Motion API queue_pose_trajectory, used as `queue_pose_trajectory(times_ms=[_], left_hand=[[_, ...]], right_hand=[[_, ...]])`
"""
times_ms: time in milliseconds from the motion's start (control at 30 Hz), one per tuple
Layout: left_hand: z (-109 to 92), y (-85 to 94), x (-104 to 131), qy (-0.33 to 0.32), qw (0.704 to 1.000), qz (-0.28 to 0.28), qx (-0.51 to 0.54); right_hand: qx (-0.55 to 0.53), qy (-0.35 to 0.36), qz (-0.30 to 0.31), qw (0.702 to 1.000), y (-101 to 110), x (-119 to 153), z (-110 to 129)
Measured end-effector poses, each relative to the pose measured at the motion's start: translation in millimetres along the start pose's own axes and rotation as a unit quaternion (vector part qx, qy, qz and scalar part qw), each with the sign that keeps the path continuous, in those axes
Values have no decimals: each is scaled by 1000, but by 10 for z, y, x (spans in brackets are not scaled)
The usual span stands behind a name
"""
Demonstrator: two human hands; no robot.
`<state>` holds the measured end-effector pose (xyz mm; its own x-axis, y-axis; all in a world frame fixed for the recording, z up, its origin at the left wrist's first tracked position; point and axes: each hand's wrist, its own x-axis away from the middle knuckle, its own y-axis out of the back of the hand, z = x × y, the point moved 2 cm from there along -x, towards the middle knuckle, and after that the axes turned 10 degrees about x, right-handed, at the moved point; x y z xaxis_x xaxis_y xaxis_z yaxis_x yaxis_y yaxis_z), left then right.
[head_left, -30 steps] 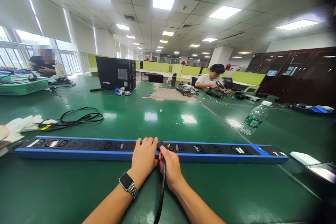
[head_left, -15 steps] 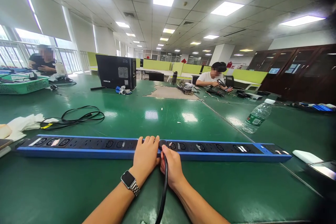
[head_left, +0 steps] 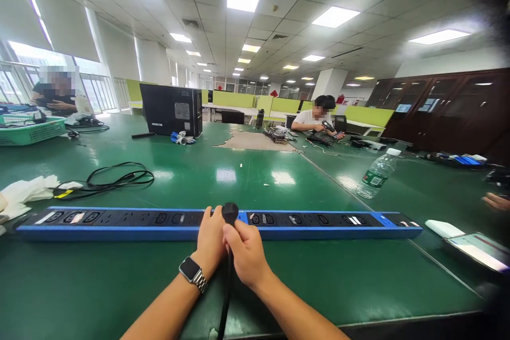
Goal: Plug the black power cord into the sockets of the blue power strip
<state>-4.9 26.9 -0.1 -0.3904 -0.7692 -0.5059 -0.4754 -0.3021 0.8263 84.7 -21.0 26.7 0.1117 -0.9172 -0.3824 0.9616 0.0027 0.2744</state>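
Note:
A long blue and black power strip (head_left: 311, 219) lies across the green table in front of me, with several sockets along its top. My left hand (head_left: 211, 234), below a wrist with a watch (head_left: 193, 272), grips the strip near its middle, fingers curled over the far edge. In my right hand (head_left: 247, 249) is a black power plug (head_left: 230, 213), pinched between thumb and fingers and raised just above the strip. The plug's thick black cable (head_left: 226, 297) hangs down toward me. Its prongs are hidden from view.
A coiled black cable (head_left: 115, 183) and white tissue (head_left: 30, 191) lie at left. Farther off stand a computer case (head_left: 171, 111) and a green basket (head_left: 35, 132). A water bottle (head_left: 377, 174) and a phone (head_left: 478, 249) are at right. Other people sit around the table.
My right hand has lifted the plug away from the strip's face and shifted it left, close to my left hand. The view has turned slightly right, and another person's hand shows at the right edge.

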Motion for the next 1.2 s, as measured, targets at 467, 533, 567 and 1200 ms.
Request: queue_pose_trajectory(times_ms=[467, 533, 567, 1200], left_hand=[[-62, 45, -29, 35, 995, 71, -65], [-63, 49, -19, 24, 995, 73, -60], [-62, 49, -14, 18, 996, 74, -56], [-62, 67, -2, 19, 997, 67, -31]], right_hand=[[-256, -362, -110, 889, 1188, -120, -311], [-195, -399, -99, 890, 1396, -112, -365], [-168, -420, -86, 887, 1468, -93, -402], [135, -433, 11, 891, 1584, -153, -511]])
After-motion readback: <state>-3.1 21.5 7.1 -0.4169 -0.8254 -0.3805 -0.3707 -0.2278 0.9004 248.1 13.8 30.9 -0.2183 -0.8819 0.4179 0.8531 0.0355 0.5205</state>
